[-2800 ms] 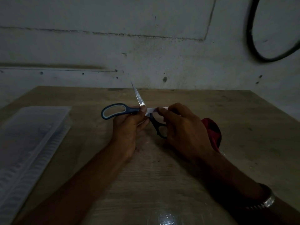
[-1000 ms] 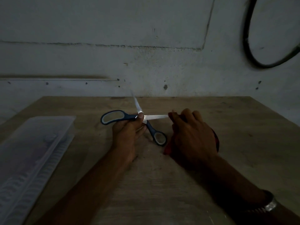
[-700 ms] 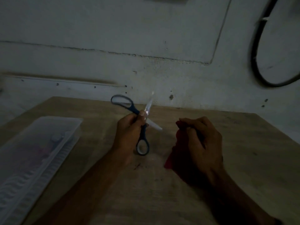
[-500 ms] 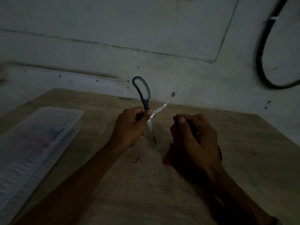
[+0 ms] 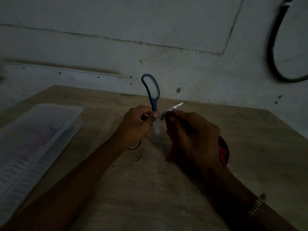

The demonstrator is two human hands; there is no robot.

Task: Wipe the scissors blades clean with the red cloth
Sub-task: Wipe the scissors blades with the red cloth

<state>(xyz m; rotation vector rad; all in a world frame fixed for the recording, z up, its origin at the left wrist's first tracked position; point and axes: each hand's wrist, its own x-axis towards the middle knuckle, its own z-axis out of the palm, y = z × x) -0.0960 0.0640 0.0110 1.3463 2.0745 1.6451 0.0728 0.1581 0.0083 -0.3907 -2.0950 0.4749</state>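
Fingers (image 5: 168,114) of right hand (image 5: 191,135), cloth (image 5: 222,151) bunched under palm, closed back onto the far blade (image 5: 177,106) after left hand (image 5: 136,125), gripping near the pivot, flipped scissors (image 5: 152,94) handle-up over table (image 5: 250,147): wiping resumed on other side.

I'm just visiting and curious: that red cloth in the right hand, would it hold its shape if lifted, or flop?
Probably flop: the red cloth bunches and hangs in folds under the right hand, so it looks soft and limp. Likely light too, since the fingers alone pinch it against the scissors blade. It should not roll or slip much on the wooden table.
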